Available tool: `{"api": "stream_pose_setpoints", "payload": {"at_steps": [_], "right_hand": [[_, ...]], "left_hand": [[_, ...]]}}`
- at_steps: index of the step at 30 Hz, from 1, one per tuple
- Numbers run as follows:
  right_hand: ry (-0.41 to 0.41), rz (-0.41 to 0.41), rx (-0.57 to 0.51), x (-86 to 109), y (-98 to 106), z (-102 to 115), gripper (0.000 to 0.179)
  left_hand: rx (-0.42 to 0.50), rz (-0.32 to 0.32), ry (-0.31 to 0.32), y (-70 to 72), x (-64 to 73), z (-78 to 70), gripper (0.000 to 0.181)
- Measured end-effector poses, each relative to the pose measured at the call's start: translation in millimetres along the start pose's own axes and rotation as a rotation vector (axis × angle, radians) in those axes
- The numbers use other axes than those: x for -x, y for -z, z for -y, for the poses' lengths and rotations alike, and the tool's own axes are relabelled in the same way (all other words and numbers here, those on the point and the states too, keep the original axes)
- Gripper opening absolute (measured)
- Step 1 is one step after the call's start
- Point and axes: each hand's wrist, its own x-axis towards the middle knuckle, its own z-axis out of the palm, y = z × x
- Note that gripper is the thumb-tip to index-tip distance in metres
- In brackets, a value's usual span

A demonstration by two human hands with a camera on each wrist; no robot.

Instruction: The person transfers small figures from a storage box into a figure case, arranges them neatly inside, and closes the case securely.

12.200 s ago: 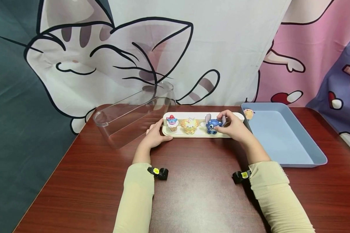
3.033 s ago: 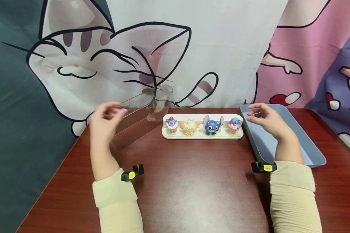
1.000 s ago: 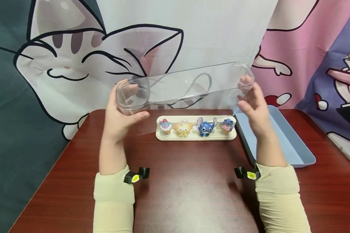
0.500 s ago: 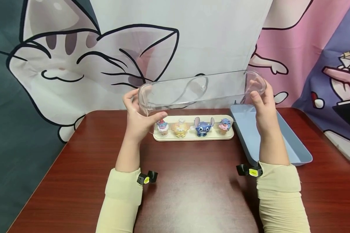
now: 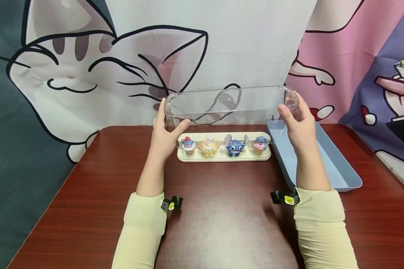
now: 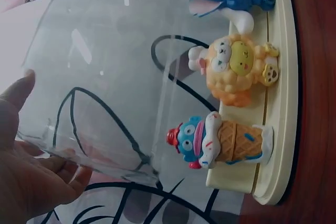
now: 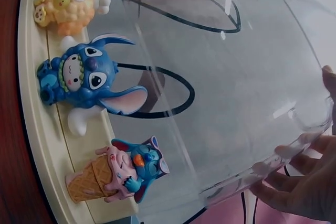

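Note:
A long clear plastic cover (image 5: 229,101) hangs in the air just above and behind the cream display base (image 5: 222,160). My left hand (image 5: 165,136) grips its left end, thumb in front; my right hand (image 5: 299,125) holds the right end. In the wrist views the fingers of the left hand (image 6: 42,182) and the right hand (image 7: 302,182) lie along the cover's end walls. On the base stand, left to right, a red-hatted ice-cream-cone figurine (image 6: 236,142), a yellow fluffy figurine (image 6: 236,69), a blue big-eared figurine (image 7: 86,74) and a blue-and-pink cone figurine (image 7: 118,171).
A blue-grey tray (image 5: 343,164) stands right of the base, partly behind my right forearm. The brown table (image 5: 219,209) stretches toward me. A printed cat curtain (image 5: 256,48) hangs close behind the table's back edge.
Earlier my right hand held the blue figurine and the cover leaned at back left. The cone figurine joined the base; both hands then lifted the cover, moved it right over the base and levelled it.

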Motion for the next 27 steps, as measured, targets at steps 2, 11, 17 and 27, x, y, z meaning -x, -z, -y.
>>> {"api": "stream_pose_setpoints", "payload": {"at_steps": [2,11,17,27], "right_hand": [[-0.014,0.02,0.09,-0.4,-1,0,0.055],[-0.067,0.078,0.233,-0.3,-1,-4,0.063],[-0.069,0.208,0.192,-1.8,0,-8,0.065],[-0.065,0.263,0.129,-3.5,-1,-11,0.062]], "left_hand": [[0.041,0.008,0.007,-2.0,0.5,-0.5,0.089],[0.188,0.0,-0.072,-8.3,0.0,3.3,0.072],[0.121,0.015,-0.052,-8.8,0.0,6.1,0.073],[0.019,0.018,-0.012,-8.5,-0.3,6.1,0.074]]}}
